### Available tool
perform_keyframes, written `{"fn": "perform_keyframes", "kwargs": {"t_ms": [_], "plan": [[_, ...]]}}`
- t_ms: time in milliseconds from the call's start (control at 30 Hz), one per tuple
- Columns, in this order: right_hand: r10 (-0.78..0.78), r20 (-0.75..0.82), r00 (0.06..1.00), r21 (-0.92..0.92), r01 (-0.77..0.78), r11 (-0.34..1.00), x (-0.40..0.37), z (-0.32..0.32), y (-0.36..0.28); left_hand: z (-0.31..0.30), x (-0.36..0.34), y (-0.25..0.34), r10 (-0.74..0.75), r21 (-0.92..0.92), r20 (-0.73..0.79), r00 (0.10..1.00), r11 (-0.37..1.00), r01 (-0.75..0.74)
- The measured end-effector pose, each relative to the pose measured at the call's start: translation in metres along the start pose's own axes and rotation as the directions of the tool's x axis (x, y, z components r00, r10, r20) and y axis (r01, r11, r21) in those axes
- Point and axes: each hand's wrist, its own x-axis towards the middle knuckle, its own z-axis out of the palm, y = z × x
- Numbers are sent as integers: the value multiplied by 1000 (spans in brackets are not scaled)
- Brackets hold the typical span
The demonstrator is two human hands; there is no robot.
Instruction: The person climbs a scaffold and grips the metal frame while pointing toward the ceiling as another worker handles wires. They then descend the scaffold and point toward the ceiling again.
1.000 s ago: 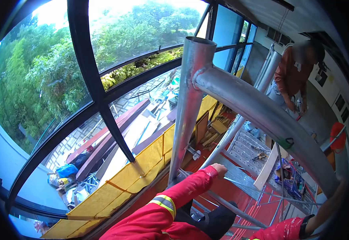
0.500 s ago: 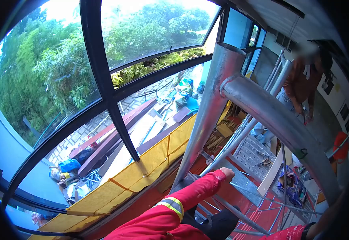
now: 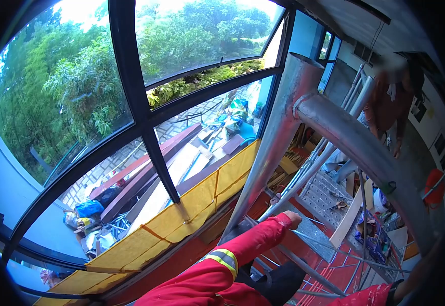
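My left hand [image 3: 294,220] reaches forward in a red sleeve with a reflective band. It is closed, its fingers turned away from view; what it holds, if anything, is hidden. A thin metal rod [image 3: 334,248] runs rightward from just below it. In front stands a scaffold frame: an upright steel tube [image 3: 273,140] with an open top and a thick curved tube [image 3: 355,132] welded to it. My right hand [image 3: 420,273] is in the dark lower right edge, against the lower end of the curved tube. Its fingers are not visible.
A person [image 3: 389,107] stands at the right beyond the scaffold. Below lies a perforated metal platform [image 3: 322,196] with tools and a long board [image 3: 351,217]. Black window frames [image 3: 141,109] rise on the left, with yellow sheeting [image 3: 181,224] beneath them. Planks and debris lie outside.
The view has shifted slightly, so the scaffold frame and windows sit a little further right. My left hand has barely moved and remains closed. The other person's arms have moved slightly.
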Motion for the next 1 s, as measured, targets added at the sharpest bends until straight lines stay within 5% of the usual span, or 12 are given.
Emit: {"fn": "perform_keyframes", "kwargs": {"t_ms": [167, 300, 1000], "plan": [[181, 5, 984, 98, -180, 979, -10, 4, 7, 5, -3, -2, 8, 1, -22, 1000, 1000, -8], [45, 59, 997, -26, -43, 999, -10, -2, 22, 11, 1, -8, 23, 25, -42, 999, 999, -22], [23, 134, 991, -106, -9, 994, -19, -10, 28, 3, 0, -4, 9, 0, -29, 1000, 1000, -9]]}}
